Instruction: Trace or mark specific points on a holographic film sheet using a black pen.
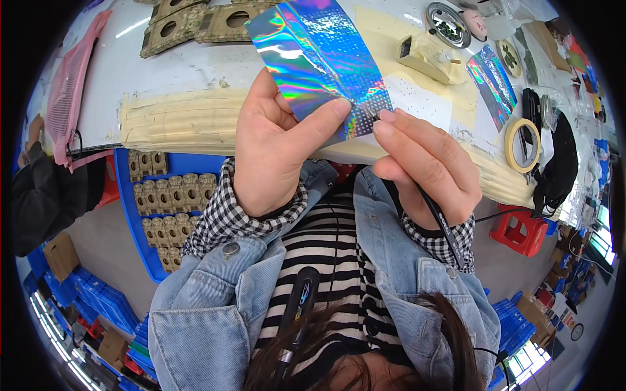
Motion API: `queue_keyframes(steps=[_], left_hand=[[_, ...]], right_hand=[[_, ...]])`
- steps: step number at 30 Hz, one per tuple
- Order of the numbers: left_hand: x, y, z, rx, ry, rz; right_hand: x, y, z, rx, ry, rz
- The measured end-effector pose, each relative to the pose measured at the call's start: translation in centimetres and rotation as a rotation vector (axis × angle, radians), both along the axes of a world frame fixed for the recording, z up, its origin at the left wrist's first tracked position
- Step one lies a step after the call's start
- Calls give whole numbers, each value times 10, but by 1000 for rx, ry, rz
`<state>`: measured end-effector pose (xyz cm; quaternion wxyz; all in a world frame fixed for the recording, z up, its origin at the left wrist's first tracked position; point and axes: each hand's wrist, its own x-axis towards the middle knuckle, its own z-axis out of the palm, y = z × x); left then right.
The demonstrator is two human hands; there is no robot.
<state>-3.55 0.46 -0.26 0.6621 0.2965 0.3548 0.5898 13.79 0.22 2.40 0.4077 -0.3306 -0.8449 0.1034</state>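
My left hand [270, 153] is closed on a shiny holographic sticker sheet [319, 55], with the thumb pressed on its front near the lower edge. The sheet is tilted up above the table edge and carries rows of tiny dots at its right side. In my right hand [433, 166] is a pair of slim black tweezers [442, 225], pinched between thumb and fingers. Their fine tip meets the dotted lower right corner of the sheet, close to my left thumb. What the tip grips, if anything, is too small to tell.
Camouflage-patterned cases [176, 29] lie at the back left. A small cream block [430, 60], a round dish of dark bits [448, 26], another holographic sheet [492, 85] and a tape roll [522, 144] sit to the right. Below the table is a blue tray [138, 225] of cases.
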Motion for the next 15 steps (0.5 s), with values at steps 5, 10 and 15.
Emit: queue_keyframes(steps=[5, 10, 15], left_hand=[[-8, 2, -3, 35, 71, 99], [-9, 3, -6, 39, 60, 126], [-10, 5, -7, 46, 37, 127]], right_hand=[[12, 8, -18, 81, -87, -82], [13, 16, -39, 126, -124, -159], [10, 22, -42, 108, -146, -220]])
